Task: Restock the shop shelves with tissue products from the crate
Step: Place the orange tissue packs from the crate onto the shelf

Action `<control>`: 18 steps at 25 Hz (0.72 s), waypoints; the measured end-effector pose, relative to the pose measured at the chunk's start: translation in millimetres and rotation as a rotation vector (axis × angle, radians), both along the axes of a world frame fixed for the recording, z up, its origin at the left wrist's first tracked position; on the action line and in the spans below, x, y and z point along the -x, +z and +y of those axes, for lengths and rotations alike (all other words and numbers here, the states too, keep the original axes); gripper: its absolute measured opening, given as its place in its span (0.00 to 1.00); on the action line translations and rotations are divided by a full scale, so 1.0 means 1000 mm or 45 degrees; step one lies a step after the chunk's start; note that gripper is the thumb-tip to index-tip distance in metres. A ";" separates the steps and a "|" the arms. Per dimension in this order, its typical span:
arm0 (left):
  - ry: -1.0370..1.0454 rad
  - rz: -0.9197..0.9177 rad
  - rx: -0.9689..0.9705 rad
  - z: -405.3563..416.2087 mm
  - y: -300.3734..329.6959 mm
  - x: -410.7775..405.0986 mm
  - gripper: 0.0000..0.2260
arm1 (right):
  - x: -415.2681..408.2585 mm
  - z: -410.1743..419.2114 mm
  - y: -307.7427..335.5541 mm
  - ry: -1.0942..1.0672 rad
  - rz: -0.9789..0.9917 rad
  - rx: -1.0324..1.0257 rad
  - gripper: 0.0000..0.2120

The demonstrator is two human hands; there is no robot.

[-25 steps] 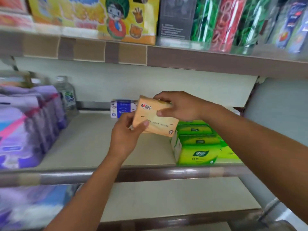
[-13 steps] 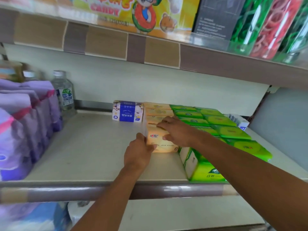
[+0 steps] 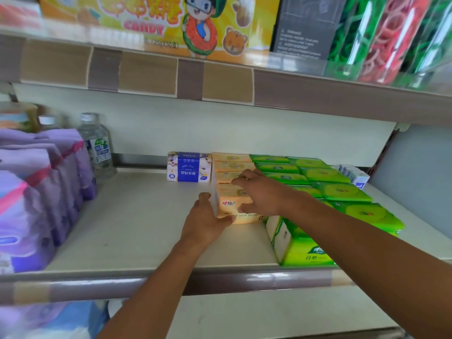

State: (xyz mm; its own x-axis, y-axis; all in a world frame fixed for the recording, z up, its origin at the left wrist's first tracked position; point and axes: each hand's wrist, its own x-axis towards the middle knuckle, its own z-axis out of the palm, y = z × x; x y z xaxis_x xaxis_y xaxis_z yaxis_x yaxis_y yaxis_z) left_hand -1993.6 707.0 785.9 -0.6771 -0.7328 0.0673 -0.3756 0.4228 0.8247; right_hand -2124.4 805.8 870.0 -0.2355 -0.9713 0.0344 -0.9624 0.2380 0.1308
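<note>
Both hands, left hand [image 3: 208, 220] and right hand [image 3: 260, 192], grip orange tissue pack [image 3: 231, 206]; above, "CANDY" box [image 3: 151, 18].

Water bottles [image 3: 96, 145]; candy box [image 3: 161, 23] above.

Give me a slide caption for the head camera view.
Both hands seat an orange tissue pack beside green packs.
</note>
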 end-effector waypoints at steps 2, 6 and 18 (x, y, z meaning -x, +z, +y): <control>0.081 0.149 0.041 0.003 0.006 -0.004 0.32 | -0.003 0.009 0.007 -0.011 -0.069 0.085 0.36; 0.129 0.603 0.205 0.033 0.037 -0.008 0.16 | -0.007 0.055 0.030 -0.023 -0.257 0.431 0.29; -0.694 0.830 0.021 0.294 0.058 0.096 0.09 | 0.016 0.363 0.005 -0.606 -0.331 1.073 0.14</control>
State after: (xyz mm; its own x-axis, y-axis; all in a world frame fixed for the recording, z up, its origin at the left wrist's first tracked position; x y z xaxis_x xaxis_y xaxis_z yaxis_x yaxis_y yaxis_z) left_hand -2090.0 1000.9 843.5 -0.7574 -0.3108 0.5742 0.4320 0.4210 0.7976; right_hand -2140.2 1169.1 875.4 -0.6913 -0.4561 0.5605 -0.7176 0.5240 -0.4587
